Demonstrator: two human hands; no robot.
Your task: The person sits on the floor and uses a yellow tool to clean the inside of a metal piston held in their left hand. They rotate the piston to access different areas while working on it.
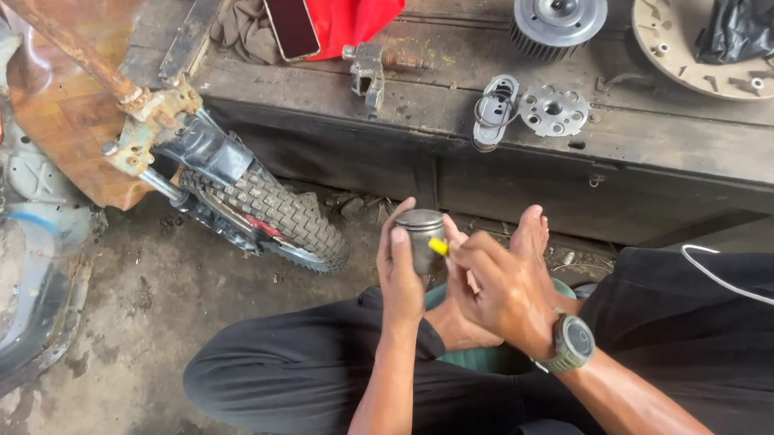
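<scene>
Left hand is clamped around a grey piston, upright above the crossed legs; right hand pinches a yellow tool against its side; behind, a dark phone lies on a red cloth on the bench; a knobby tyre stands left.

- The piston is dull silver-grey.
- The tool tip against it is bright yellow.
- The wristwatch is grey-green.
- The trousers are black.
- The cloth on the bench is red; the phone on it is dark.
- The tyre is black with a knobbly tread pattern.
- The bar is rust-brown.
</scene>
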